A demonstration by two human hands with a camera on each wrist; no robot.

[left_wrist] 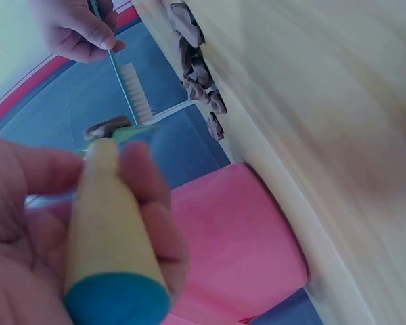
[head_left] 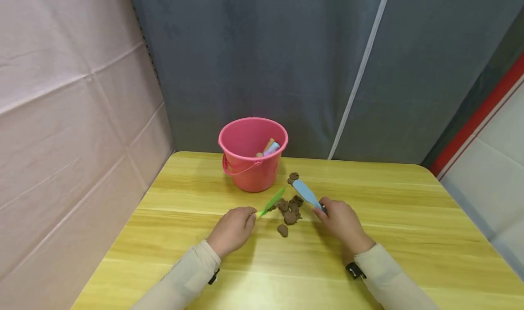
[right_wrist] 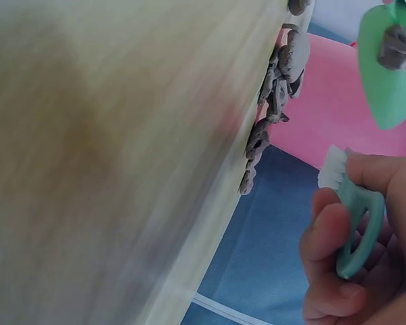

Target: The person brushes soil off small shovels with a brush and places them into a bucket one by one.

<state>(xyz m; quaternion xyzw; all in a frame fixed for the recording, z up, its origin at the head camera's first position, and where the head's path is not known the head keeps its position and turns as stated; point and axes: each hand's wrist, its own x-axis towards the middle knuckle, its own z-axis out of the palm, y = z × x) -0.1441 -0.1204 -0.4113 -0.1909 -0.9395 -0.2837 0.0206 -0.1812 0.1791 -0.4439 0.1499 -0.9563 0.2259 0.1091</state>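
My left hand (head_left: 233, 228) grips the yellow handle (left_wrist: 108, 223) of a small green trowel (head_left: 273, 202). On its leaf-shaped blade, seen in the right wrist view, sits a brown clump (right_wrist: 396, 49). My right hand (head_left: 341, 221) holds a light-blue brush (head_left: 306, 193) by its looped handle (right_wrist: 362, 233); white bristles (left_wrist: 136, 93) show in the left wrist view. Between the two tools, brown clay-like lumps (head_left: 292, 216) lie in a loose heap on the table. One separate lump (head_left: 283, 230) is nearer me, and a smaller pair (head_left: 293, 177) lies beyond, close to the brush tip.
Behind the heap, slightly left, stands a pink bucket (head_left: 254, 175) with its handle hanging down and several chalk-like sticks (head_left: 271, 149) inside. The yellow wooden table (head_left: 184, 187) meets a dark curtain (head_left: 266, 50) at the back. A pale cloth wall (head_left: 82, 132) borders the left.
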